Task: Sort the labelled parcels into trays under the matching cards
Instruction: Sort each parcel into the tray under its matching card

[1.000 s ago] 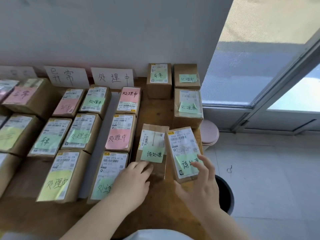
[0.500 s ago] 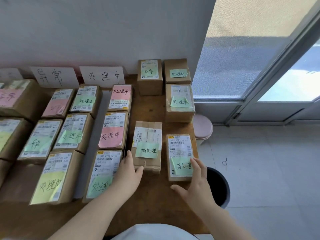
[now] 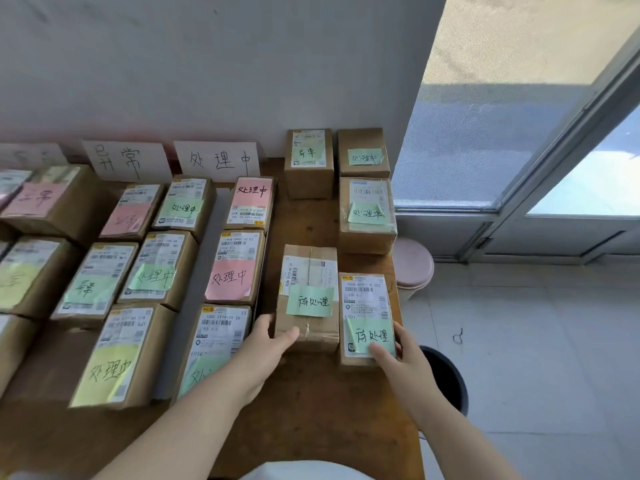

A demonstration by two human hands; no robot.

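Note:
Two brown parcels with green notes lie side by side at the table's near right. My left hand (image 3: 265,344) grips the near-left corner of the taped parcel (image 3: 309,271), thumb on its front edge. My right hand (image 3: 398,355) holds the near end of the right parcel (image 3: 365,303), thumb on its green note and fingers down its right side. Two white cards, the left card (image 3: 128,161) and the right card (image 3: 218,161), lean on the wall above rows of labelled parcels (image 3: 235,268).
Three more parcels (image 3: 367,216) stand at the back right of the wooden table (image 3: 311,410). The table's right edge runs just past my right hand. A pink bin (image 3: 414,268) and a black bin (image 3: 446,379) stand on the floor beside it.
The right parcel was tilted up in my right hand; now it lies flat beside the taped parcel. My left hand has closed round the taped parcel's corner.

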